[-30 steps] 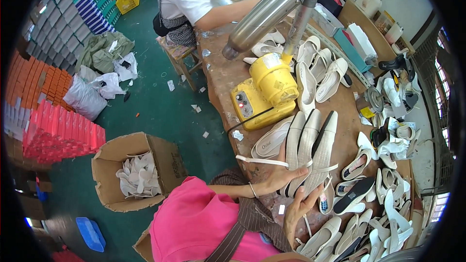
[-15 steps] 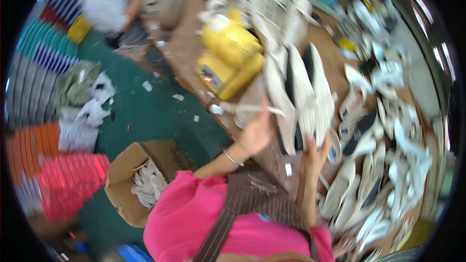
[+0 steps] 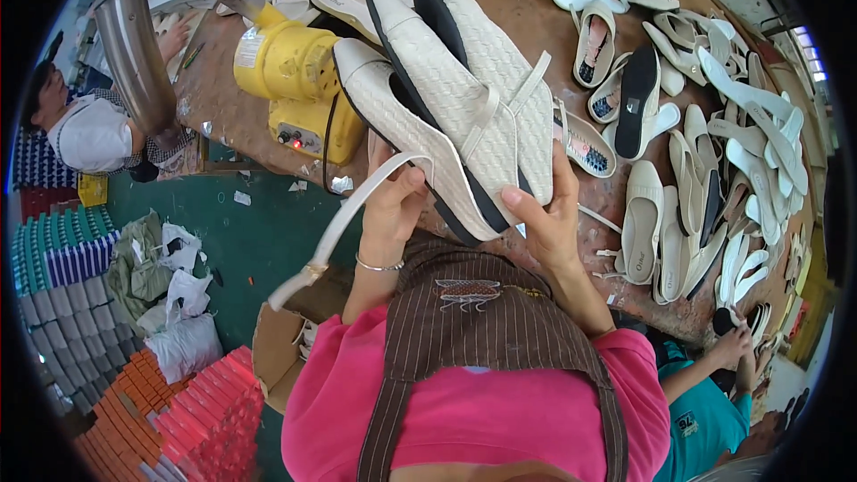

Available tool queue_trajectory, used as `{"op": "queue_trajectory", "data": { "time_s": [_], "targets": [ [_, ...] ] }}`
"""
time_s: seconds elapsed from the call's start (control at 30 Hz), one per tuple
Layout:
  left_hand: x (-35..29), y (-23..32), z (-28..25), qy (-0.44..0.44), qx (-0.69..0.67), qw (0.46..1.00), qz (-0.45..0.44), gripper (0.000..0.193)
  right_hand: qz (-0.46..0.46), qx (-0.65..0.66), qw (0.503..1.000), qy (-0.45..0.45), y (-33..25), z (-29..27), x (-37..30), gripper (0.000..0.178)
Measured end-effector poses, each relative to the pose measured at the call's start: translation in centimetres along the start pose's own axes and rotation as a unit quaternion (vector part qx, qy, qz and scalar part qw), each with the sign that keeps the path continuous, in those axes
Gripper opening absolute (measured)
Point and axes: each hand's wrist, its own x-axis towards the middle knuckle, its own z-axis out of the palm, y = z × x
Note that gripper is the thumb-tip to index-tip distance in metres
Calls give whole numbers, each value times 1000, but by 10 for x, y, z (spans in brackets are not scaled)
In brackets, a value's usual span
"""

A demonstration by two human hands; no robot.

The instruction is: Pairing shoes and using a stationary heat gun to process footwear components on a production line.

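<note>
A bundle of cream flat shoes (image 3: pixel 446 94) with woven uppers and black soles is held between my two hands, toes pointing away. My left hand (image 3: pixel 394 201) grips the left shoe near its heel; its fingertips are partly hidden behind the shoe. From that shoe a long ankle strap (image 3: pixel 353 205) with a small buckle hangs out over my left wrist. At the right, my right hand (image 3: pixel 549 214) clasps the heel end of the shoes, thumb on top and fingers underneath. Another thin strap (image 3: pixel 533 80) sticks up across the right shoe.
A yellow machine (image 3: pixel 299 80) with a metal duct (image 3: pixel 134 45) stands left on the brown worktable (image 3: pixel 237 129). Many cream shoes (image 3: pixel 643 223) and a dark sole (image 3: pixel 637 103) lie right. A cardboard box (image 3: pixel 278 348) sits below left. One co-worker (image 3: pixel 89 129) is far left, another (image 3: pixel 705 397) lower right.
My view has turned and sharpened. The cream shoes are now nearer, lifted in both hands, with my left hand closed on the left shoe; the buckled strap now hangs over my left wrist.
</note>
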Motion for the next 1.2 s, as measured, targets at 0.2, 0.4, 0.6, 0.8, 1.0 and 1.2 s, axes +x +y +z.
{"op": "queue_trajectory", "data": {
  "time_s": [0.2, 0.4, 0.6, 0.8, 1.0, 1.2],
  "targets": [
    [-7, -28, -28, -54, -106, 992, -35, 90, 37, 23, 998, -40, -2, -2, -11, 55],
    [6, -16, 27, 61, -122, 988, 78, 97, 56, -110, 986, -109, 11, -2, -10, 39],
    [5, -29, -11, 50, -202, 977, 48, 91, 55, -120, 990, -54, 27, -1, -13, 35],
    [7, -39, -19, 55, -222, 973, 46, 77, 14, -209, 977, -32, 21, 3, -28, 42],
    [5, -50, -31, 36, -309, 949, 46, 56, -17, -173, 982, -72, 31, 5, -21, 64],
    [6, -38, -13, -56, -378, 923, 47, 47, 24, -20, 999, -5, 27, 1, -15, 62]
  ]
}}
